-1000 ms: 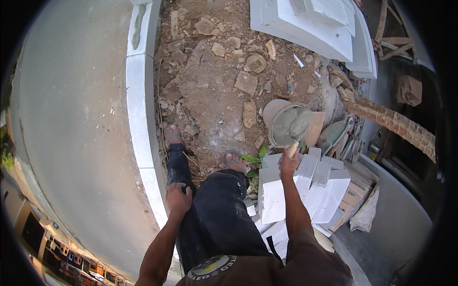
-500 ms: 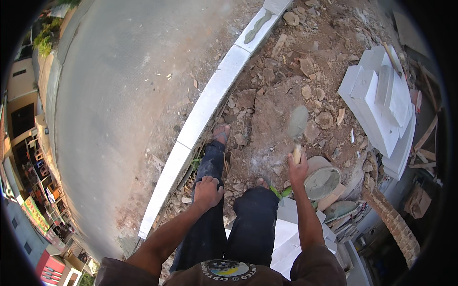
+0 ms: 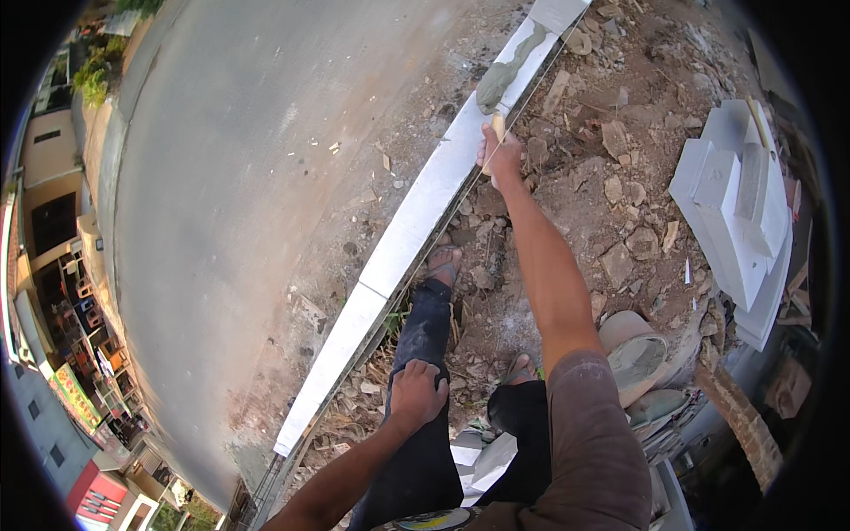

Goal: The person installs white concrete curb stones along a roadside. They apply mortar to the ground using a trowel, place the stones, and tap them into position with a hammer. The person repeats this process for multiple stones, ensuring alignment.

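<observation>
- while resting the left hand on the left knee of dark trousers, stretching the right hand out far, to the right edge of a row of white blocks.
- gripping a trowel by its pale wooden handle in that right hand, with fingers wrapped around it.
- pointing the blade far, low over the top face of the row, amid wet grey mortar (cannot tell where blade ends and mortar begins).
- as for the mortar: laid in a lumpy strip along the far part of the row, toward one more white block.
- draping the left hand loosely over the knee, with fingers bent downward and thumb set apart.
- standing with the left foot just right of the row and the right foot nearer and farther right, on brown soil strewn with rubble.
- to the right, beside the brown sleeve: a bucket with grey mortar inside.
- farther right and farther off: a stack of white blocks.
- at the near right: a rough, curved trunk.
- near, between the legs: loose white blocks.
- left of the row: grey pavement, with buildings along the left edge.
</observation>
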`<control>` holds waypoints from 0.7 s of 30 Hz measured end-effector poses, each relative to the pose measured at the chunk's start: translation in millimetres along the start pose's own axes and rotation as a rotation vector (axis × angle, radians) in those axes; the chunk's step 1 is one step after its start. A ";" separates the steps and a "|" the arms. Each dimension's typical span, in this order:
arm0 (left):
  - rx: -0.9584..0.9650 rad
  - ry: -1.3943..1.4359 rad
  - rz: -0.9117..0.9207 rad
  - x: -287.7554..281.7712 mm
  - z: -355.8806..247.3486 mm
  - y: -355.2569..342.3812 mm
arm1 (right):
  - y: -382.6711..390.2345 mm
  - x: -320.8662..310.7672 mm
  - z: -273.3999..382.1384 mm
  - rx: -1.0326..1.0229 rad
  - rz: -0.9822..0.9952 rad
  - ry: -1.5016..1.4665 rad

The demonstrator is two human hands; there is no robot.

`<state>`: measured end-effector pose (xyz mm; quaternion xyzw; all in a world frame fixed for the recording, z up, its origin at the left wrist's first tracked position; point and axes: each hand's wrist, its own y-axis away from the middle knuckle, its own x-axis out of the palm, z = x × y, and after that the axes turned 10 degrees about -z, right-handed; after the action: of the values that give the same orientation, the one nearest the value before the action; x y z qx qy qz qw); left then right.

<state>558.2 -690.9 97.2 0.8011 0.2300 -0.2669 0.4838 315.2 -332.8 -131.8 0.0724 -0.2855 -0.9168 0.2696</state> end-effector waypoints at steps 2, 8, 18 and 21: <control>0.001 0.007 -0.039 -0.9 3.5 1.2 | 13.0 22.7 -5.9 0.155 -0.036 -0.152; 0.000 -0.013 -0.020 -4.7 4.8 -1.3 | 73.3 40.9 -32.7 0.408 -0.048 -0.386; 0.038 -0.042 0.027 -11.0 5.6 -8.5 | 163.2 36.9 -71.3 0.472 -0.085 -0.285; 0.044 -0.048 0.038 -12.3 4.6 -10.5 | 183.0 30.5 -91.5 0.469 -0.067 -0.304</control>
<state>541.4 -691.9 96.6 0.8091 0.1970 -0.2818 0.4766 398.6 -520.1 -103.8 0.0039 -0.5246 -0.8343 0.1692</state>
